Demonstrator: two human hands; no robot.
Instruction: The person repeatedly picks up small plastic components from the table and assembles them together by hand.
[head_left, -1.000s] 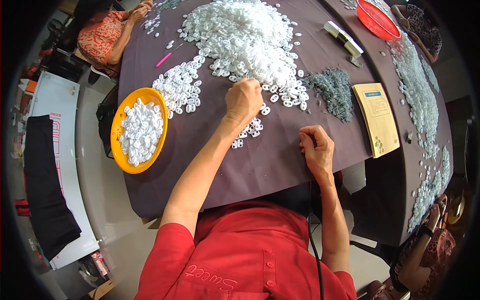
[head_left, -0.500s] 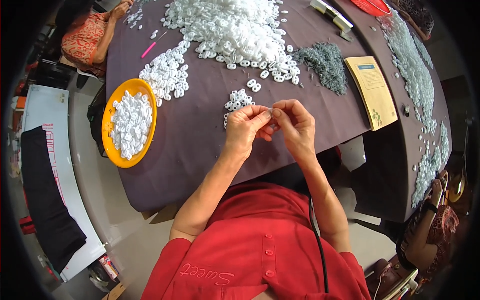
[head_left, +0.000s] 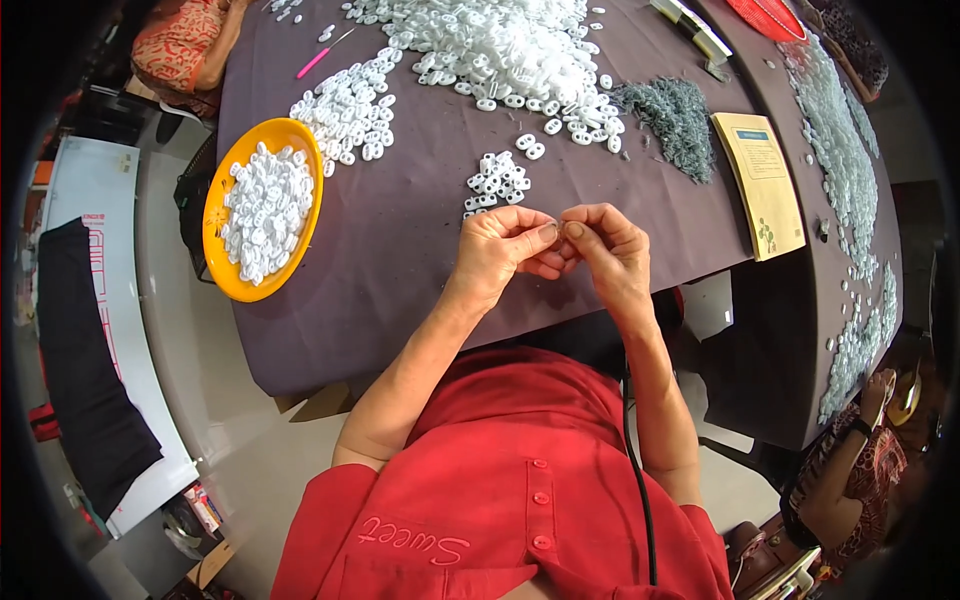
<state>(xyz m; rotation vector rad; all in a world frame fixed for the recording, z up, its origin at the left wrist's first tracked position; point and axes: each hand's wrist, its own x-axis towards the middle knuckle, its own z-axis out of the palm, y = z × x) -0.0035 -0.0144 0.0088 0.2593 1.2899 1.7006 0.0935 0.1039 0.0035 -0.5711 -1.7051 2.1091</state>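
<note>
My left hand (head_left: pixel 502 250) and my right hand (head_left: pixel 612 250) meet above the near edge of the brown cloth-covered table (head_left: pixel 400 250). Both are pinched, thumb against fingers, with the fingertips almost touching. Something tiny sits between them, too small and covered to name. Just beyond my left hand lies a small heap of white two-holed plastic pieces (head_left: pixel 498 178). Two loose white pieces (head_left: pixel 530 147) lie past that heap. A far larger white pile (head_left: pixel 510 60) spreads across the back of the table, and a tangle of small grey pieces (head_left: pixel 675 130) lies to its right.
At the left, an orange-yellow dish (head_left: pixel 313 215) holds more white pieces. A pink-handled hook tool (head_left: pixel 315 66) lies behind it. To the right are a tan booklet (head_left: pixel 762 185) and a second table with clear pieces (head_left: pixel 845 150). Other people sit at far left and right.
My view has shifted slightly, so the table's things appear a little higher and further right. Both hands stay pinched together, with the fingertips slightly rearranged.
</note>
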